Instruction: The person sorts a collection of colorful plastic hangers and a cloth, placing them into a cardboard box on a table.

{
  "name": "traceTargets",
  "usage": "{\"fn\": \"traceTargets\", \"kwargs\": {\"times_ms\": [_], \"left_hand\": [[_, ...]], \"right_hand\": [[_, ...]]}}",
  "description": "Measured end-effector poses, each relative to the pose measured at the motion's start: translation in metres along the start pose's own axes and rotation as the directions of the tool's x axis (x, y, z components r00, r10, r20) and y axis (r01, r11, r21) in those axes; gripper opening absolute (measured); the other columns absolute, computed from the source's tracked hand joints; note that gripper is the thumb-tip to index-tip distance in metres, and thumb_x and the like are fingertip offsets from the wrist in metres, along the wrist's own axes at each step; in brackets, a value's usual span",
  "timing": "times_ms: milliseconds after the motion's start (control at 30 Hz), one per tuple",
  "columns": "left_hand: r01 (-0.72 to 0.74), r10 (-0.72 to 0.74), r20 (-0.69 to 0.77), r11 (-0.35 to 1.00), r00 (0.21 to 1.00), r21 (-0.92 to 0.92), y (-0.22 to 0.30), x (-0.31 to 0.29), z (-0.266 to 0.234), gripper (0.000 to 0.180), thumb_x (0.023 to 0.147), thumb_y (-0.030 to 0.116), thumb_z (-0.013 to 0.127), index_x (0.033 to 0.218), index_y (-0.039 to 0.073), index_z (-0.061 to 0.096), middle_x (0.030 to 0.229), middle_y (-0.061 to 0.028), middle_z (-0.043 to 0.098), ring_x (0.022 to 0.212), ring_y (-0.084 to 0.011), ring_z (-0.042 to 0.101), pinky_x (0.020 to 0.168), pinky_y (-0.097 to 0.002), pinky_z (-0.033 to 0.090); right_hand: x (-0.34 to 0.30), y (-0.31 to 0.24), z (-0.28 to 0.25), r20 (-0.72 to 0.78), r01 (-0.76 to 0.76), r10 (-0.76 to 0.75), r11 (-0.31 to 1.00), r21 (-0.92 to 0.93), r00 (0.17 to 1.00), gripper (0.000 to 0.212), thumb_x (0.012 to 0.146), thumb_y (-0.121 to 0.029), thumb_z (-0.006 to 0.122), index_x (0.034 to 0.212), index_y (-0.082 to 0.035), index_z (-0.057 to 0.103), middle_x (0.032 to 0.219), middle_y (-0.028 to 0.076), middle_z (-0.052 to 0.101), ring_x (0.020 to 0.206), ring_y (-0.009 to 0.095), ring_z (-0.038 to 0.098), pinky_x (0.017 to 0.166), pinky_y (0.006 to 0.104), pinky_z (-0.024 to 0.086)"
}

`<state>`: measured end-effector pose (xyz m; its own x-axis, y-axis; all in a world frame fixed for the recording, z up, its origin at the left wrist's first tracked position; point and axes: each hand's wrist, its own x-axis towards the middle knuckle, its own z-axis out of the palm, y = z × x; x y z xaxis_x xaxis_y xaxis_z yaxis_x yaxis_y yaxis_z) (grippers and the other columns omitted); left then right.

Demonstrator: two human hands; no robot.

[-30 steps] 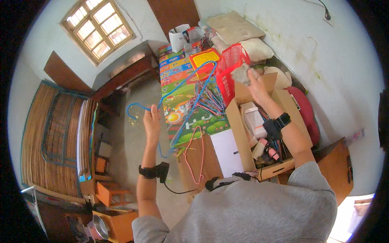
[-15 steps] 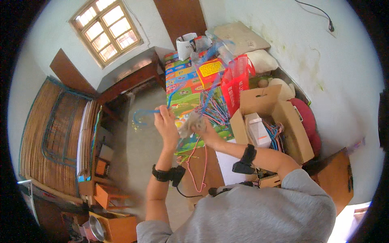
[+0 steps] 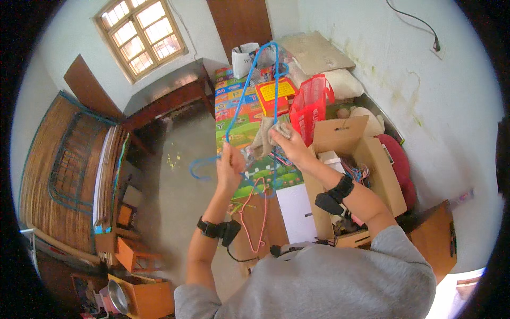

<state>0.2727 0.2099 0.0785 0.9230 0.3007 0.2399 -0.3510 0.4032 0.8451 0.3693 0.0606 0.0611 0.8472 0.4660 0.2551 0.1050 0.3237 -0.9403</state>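
In front of me my left hand point(image 3: 230, 168) is closed around a blue clothes hanger point(image 3: 277, 87) close to its hook, which sticks out to the left. The hanger's long loop rises tall above the table. My right hand point(image 3: 287, 139) grips a beige-grey cloth point(image 3: 260, 142) pressed round the hanger's right-hand bar; part of the cloth hangs down to the left. Below my hands, a pink hanger point(image 3: 264, 218) lies on the brown tabletop. Behind the cloth and my right hand, a heap of coloured hangers is mostly hidden.
An open cardboard box point(image 3: 385, 173) at my right holds a white carton and several hangers. Behind it stands a red bag point(image 3: 309, 109). The table carries a colourful play mat point(image 3: 226, 101). Wooden stools point(image 3: 139, 254) and leaning panels point(image 3: 56, 175) are to the left.
The blue hanger has swung upright, its loop now high between my hands. My right hand and the cloth have moved up and right along the bar; my left hand has shifted slightly right and down.
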Motion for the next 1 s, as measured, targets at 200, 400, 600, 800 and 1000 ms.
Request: {"fn": "traceTargets", "kwargs": {"times_ms": [200, 400, 600, 800, 1000], "left_hand": [[-0.093, 0.002, -0.243, 0.927, 0.970, -0.364, 0.027, 0.017, -0.023, 0.049, 0.091, 0.039, 0.040, 0.051, 0.016, 0.024, 0.045, 0.0056, 0.018, 0.038, -0.0067, 0.014, 0.036, -0.0247, 0.013], [-0.159, 0.060, -0.275, 0.922, 0.960, -0.353, 0.036, 0.010, -0.046, 0.049, 0.091, 0.041, 0.038, 0.051, 0.016, 0.024, 0.045, 0.0053, 0.018, 0.037, -0.0070, 0.014, 0.036, -0.0243, 0.014], [-0.247, 0.136, -0.293, 0.889, 0.946, -0.386, 0.054, 0.008, -0.062, 0.049, 0.092, 0.041, 0.036, 0.053, 0.014, 0.022, 0.047, 0.0044, 0.016, 0.040, -0.0081, 0.012, 0.039, -0.0258, 0.012], [-0.199, 0.093, -0.245, 0.870, 0.965, -0.452, 0.045, 0.003, -0.057, 0.048, 0.093, 0.040, 0.034, 0.054, 0.014, 0.022, 0.046, 0.0044, 0.016, 0.040, -0.0081, 0.012, 0.038, -0.0258, 0.012], [-0.145, 0.028, -0.248, 0.873, 0.968, -0.466, 0.042, 0.001, -0.067, 0.048, 0.093, 0.040, 0.034, 0.054, 0.015, 0.021, 0.046, 0.0045, 0.016, 0.039, -0.0083, 0.011, 0.038, -0.0260, 0.012]], "right_hand": [[-0.044, 0.037, 0.004, 0.211, -0.050, 0.161, 0.890, -0.453, 0.964, 0.054, 0.081, -0.030, 0.062, 0.120, -0.001, 0.040, 0.105, 0.009, 0.054, 0.096, 0.017, 0.052, 0.083, 0.0283, 0.041], [-0.037, 0.064, -0.010, 0.018, -0.100, 0.112, 0.941, -0.325, 0.994, 0.050, 0.082, -0.034, 0.059, 0.116, -0.001, 0.042, 0.101, 0.009, 0.055, 0.094, 0.017, 0.054, 0.080, 0.0283, 0.044], [-0.048, 0.066, -0.015, 0.019, -0.320, 0.320, 0.944, 0.082, 0.947, 0.044, 0.086, -0.034, 0.053, 0.116, -0.004, 0.042, 0.102, 0.005, 0.053, 0.091, 0.013, 0.054, 0.075, 0.0291, 0.050], [-0.059, 0.066, 0.005, 0.156, -0.488, 0.472, 0.869, 0.081, 0.868, 0.045, 0.082, -0.021, 0.061, 0.118, -0.005, 0.038, 0.099, 0.005, 0.054, 0.089, 0.015, 0.056, 0.069, 0.0341, 0.053], [-0.070, 0.079, 0.008, 0.123, -0.467, 0.453, 0.873, 0.139, 0.883, 0.042, 0.080, -0.020, 0.064, 0.113, -0.006, 0.041, 0.096, 0.005, 0.055, 0.088, 0.016, 0.056, 0.070, 0.0334, 0.052]]}}
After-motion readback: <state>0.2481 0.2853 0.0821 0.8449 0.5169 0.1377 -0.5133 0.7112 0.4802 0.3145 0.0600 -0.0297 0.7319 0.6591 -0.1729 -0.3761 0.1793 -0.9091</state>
